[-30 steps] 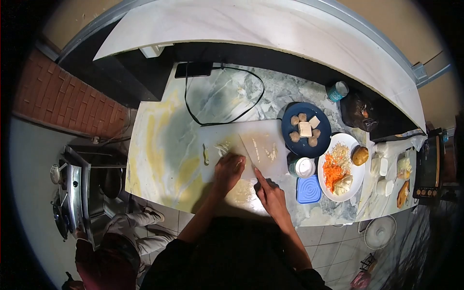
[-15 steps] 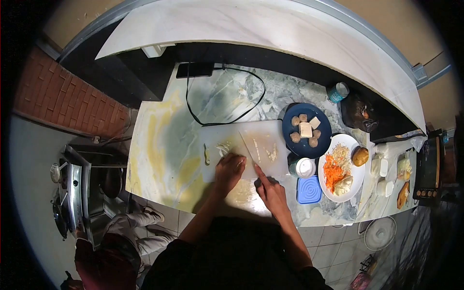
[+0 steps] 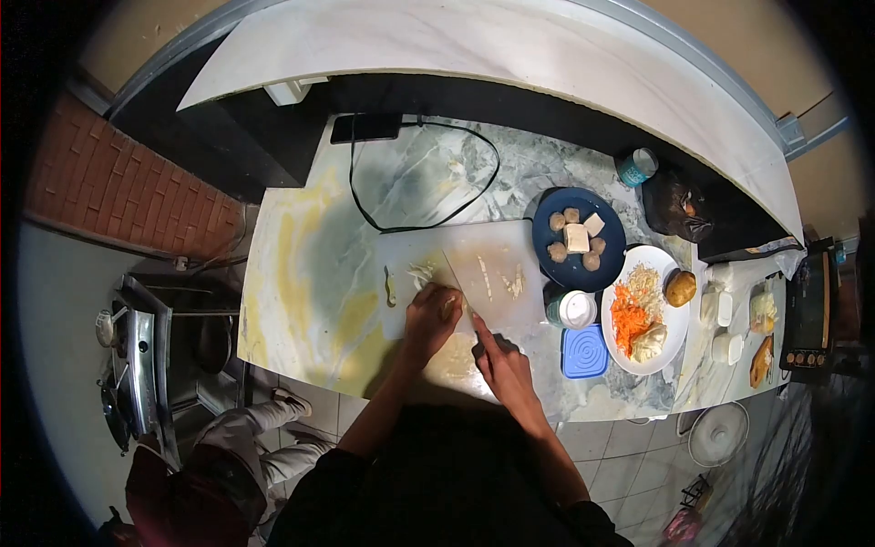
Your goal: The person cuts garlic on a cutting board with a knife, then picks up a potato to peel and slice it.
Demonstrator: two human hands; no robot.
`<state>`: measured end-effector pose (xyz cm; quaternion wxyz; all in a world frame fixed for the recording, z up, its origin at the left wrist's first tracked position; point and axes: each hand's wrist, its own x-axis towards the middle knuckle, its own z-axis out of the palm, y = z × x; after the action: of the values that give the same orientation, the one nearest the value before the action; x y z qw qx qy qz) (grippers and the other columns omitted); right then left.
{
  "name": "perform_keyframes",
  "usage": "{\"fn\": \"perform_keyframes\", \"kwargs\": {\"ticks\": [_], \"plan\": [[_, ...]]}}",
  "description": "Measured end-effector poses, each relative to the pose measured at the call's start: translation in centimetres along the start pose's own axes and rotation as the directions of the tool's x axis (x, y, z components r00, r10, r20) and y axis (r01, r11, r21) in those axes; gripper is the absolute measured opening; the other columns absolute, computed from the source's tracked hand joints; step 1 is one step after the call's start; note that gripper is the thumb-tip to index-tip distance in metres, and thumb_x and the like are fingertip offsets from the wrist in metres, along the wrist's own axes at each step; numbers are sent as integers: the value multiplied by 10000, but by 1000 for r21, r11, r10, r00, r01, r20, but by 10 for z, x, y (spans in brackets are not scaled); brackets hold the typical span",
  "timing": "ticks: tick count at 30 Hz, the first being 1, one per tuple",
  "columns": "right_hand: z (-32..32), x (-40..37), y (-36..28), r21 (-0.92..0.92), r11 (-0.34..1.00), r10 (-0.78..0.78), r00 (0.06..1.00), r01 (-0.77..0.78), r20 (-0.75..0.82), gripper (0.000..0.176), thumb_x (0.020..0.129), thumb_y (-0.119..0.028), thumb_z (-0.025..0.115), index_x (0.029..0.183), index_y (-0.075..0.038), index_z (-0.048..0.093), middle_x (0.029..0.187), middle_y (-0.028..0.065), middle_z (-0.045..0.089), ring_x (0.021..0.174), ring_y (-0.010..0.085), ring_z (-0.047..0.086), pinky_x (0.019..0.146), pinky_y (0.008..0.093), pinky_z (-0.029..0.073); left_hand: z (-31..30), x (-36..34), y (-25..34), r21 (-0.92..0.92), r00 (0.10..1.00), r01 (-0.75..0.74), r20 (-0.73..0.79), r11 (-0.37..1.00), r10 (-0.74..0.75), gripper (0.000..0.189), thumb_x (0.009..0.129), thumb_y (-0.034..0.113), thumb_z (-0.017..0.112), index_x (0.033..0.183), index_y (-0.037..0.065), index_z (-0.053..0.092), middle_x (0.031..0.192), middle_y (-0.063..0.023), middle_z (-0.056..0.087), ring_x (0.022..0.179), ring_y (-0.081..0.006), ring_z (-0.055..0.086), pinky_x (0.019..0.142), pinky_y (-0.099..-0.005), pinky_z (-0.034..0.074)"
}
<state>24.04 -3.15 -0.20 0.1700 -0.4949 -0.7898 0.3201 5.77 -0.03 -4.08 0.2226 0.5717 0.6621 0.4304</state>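
Note:
A white cutting board (image 3: 504, 242) lies in front of me on the marble counter. My right hand (image 3: 509, 372) grips a knife (image 3: 456, 275), its blade pointing away from me over the board. Close to the blade's left side, my left hand (image 3: 432, 321) is curled with fingers closed around a small pale piece, mostly hidden by the fingers. Thin pale strips (image 3: 484, 277) and small cut bits (image 3: 515, 283) lie right of the knife. More pale shreds (image 3: 420, 273) sit beyond my left hand, and a greenish scrap (image 3: 390, 286) is near the board's left edge.
To the right stand a dark blue plate (image 3: 556, 272) of meatballs and white blocks, a white jar (image 3: 576, 310), a blue lid (image 3: 584, 352) and a white plate (image 3: 675, 339) with shredded carrot. A phone (image 3: 366, 129) and cable lie behind. Another person (image 3: 196, 483) is at lower left.
The knife and my right hand have shifted slightly left, closer to my left hand. My left hand has turned a little, showing more of the pale piece. The other person has moved slightly.

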Motion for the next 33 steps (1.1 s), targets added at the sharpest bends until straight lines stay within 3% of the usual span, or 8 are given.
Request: {"fn": "perform_keyframes", "kwargs": {"ticks": [3, 6, 8, 14, 18, 21, 23, 33], "plan": [[2, -1, 0, 5, 1000, -12, 1000, 13, -9, 720, 852, -35, 599, 1523, -179, 383, 876, 201, 654, 748, 395, 646, 681, 482, 521, -2, 1, 4, -21, 999, 39, 29, 999, -39, 119, 802, 74, 743, 916, 81, 707, 895, -76, 671, 676, -249, 644, 603, -349, 528], [2, -1, -1, -62, 998, -14, 1000, 14, -5, 735, 842, -42, 608, 1526, -178, 378, 862, 196, 652, 745, 395, 642, 676, 485, 520, -1, 0, 2, -22, 998, -54, -26, 998, 54, 115, 804, 77, 744, 913, 77, 707, 886, -74, 670, 619, -228, 615, 571, -338, 510], [2, -2, -3, -82, 997, 4, 1000, -4, -3, 730, 840, -50, 612, 1522, -182, 386, 852, 194, 648, 740, 396, 640, 672, 485, 520, 0, 0, 1, -32, 1000, 7, -2, 999, -7, 115, 803, 77, 743, 914, 73, 709, 882, -79, 673, 671, -251, 640, 609, -352, 526], [3, -2, 1, -76, 997, 6, 1000, -7, -17, 714, 840, -40, 616, 1509, -182, 410, 869, 199, 656, 738, 393, 644, 676, 480, 524, -1, 1, 1, 14, 1000, -21, -2, 1000, 21, 116, 804, 89, 745, 915, 66, 720, 906, -98, 685, 805, -294, 676, 709, -377, 548], [2, -1, 2, -69, 998, 14, 1000, -15, -15, 718, 840, -37, 618, 1511, -183, 407, 876, 201, 659, 741, 391, 646, 680, 481, 525, 1, 1, -1, -1, 998, -66, -23, 998, 66, 110, 808, 92, 740, 914, 67, 724, 912, -99, 689, 815, -291, 682, 719, -372, 553], [2, -1, 3, -68, 998, 3, 1000, -4, -18, 717, 845, -40, 615, 1514, -185, 403, 876, 197, 659, 739, 388, 646, 676, 482, 524, -1, 2, 3, -4, 998, 47, 35, 999, -47, 109, 805, 89, 740, 912, 72, 724, 911, -93, 689, 818, -295, 683, 728, -374, 554], [3, -1, 3, -82, 997, -3, 1000, 2, -12, 719, 849, -43, 614, 1518, -189, 396, 880, 187, 660, 737, 382, 647, 669, 480, 526, 2, 1, -4, 2, 998, -58, -24, 998, 58, 109, 804, 89, 740, 911, 80, 721, 912, -85, 687, 818, -296, 679, 727, -382, 552], [5, 0, 6, -114, 993, 15, 1000, -14, 5, 717, 859, -61, 609, 1523, -215, 387, 872, 168, 658, 738, 376, 651, 658, 478, 531, 3, 1, -4, 20, 998, -56, -21, 998, 56, 112, 797, 93, 743, 904, 86, 711, 889, -82, 670, 821, -302, 671, 726, -393, 549]]}}
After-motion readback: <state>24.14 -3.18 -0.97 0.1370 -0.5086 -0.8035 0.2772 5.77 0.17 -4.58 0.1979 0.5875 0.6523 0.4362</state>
